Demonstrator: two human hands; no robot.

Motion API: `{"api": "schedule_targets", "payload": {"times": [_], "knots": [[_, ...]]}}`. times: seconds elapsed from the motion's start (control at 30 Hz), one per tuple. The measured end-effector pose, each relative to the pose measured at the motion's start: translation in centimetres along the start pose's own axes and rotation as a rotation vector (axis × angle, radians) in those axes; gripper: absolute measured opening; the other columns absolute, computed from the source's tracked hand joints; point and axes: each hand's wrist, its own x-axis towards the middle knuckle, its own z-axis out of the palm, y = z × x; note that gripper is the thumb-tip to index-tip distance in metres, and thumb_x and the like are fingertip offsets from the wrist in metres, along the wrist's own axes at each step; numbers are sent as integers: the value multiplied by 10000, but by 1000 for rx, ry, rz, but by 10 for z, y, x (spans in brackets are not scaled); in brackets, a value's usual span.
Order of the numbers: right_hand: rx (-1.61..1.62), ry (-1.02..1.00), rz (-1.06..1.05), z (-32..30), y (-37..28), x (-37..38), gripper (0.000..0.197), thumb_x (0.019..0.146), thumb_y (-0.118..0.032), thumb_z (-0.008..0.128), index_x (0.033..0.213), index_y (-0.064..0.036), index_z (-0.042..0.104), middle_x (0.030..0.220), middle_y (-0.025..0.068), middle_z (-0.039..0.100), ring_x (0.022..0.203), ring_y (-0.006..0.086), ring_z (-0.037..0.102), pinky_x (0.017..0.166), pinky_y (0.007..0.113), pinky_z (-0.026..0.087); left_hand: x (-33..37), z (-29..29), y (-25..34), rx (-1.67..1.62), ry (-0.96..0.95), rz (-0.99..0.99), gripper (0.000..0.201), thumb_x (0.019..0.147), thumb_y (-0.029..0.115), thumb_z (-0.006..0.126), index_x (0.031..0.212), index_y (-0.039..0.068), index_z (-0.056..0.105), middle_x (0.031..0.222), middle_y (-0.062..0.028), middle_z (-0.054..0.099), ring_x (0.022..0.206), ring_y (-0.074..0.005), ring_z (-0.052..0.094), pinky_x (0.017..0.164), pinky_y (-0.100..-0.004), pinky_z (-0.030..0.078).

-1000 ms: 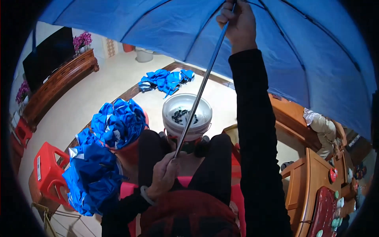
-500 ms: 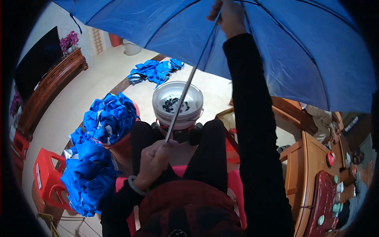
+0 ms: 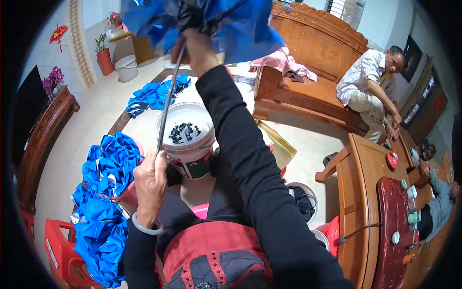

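Observation:
A blue umbrella (image 3: 243,36) is at the top of the view, its canopy drawn in and loosely bunched, its upper part cut off by the picture edge. Its thin metal shaft (image 3: 169,98) slants down to my left hand (image 3: 150,185), whose fingers close round the lower end. Higher up, my right hand (image 3: 198,50) grips the shaft just below the gathered ribs. Behind the shaft stands a white bucket (image 3: 204,144) with small black pieces (image 3: 184,133) in its top. Left of my legs, crumpled blue fabric (image 3: 113,161) fills a red tub (image 3: 131,195).
More blue fabric (image 3: 153,96) lies on the floor beyond the bucket. A red stool (image 3: 57,245) stands at left, a wooden table (image 3: 358,192) with a tea tray (image 3: 390,231) at right. A person (image 3: 368,86) sits on a carved wooden bench (image 3: 308,98).
The wide-spread canopy has collapsed into a bunch. My right hand has come down and left with it, my left hand has shifted left, and the view has tilted up, showing the bench and person.

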Motion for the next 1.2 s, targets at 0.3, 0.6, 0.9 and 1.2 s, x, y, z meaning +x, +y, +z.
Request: {"api": "schedule_targets", "payload": {"times": [0.3,0.6,0.9,1.2], "knots": [[175,17,308,12,95,-69,300,840,-293,420,688,-48,504,536,77,509,389,207,486,389,343,412,-5,40,-23,148,-228,-365,290,880,159,501,1090,-40,518,819,-256,552,672,-297,586,537,-384,427],[-114,15,137,-46,162,-150,251,845,-255,462,716,-52,536,489,25,462,351,110,380,331,268,255,32,-65,31,226,548,158,480,891,242,519,1263,-34,393,1212,-175,498,1116,-261,487,948,-357,371],[-230,-568,240,-16,160,-235,310,881,-285,418,715,-39,507,492,36,457,336,110,394,308,245,272,-49,-16,-75,-648,129,-426,386,893,346,506,1134,45,513,1028,-62,576,888,-184,554,771,-312,454],[-111,-424,534,-13,146,-235,254,885,-243,428,728,-56,495,520,66,480,371,152,432,335,253,321,0,30,-73,-787,-53,-595,356,862,318,547,1095,49,532,987,-36,572,817,-145,545,692,-281,456]]}}
